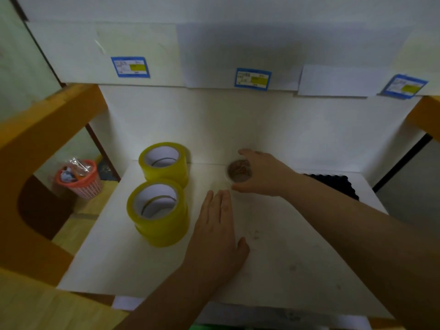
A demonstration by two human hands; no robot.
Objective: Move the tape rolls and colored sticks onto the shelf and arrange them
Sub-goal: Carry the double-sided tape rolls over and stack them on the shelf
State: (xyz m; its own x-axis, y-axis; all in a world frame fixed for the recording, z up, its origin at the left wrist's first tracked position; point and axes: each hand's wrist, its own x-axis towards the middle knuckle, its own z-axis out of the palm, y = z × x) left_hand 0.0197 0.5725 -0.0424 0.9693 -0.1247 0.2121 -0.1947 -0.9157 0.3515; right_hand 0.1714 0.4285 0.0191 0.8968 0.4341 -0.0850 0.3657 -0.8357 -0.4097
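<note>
My right hand cups the small round clear tub of brownish bands by its rim; it looks light and rigid. My left hand lies flat, fingers straight, on the white shelf, right of two stacked yellow tape rolls.

Blurred blue-bordered labels are unreadable; the black object (partly behind the right forearm) is unidentifiable.

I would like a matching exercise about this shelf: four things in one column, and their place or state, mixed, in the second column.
1. left hand
2. right hand
3. yellow tape rolls
4. pink basket

a. on the floor, left of the shelf
b. curled round a small round container
c. flat on the white shelf, fingers straight
d. standing at the shelf's left side

Pairs: 1-c, 2-b, 3-d, 4-a
</note>
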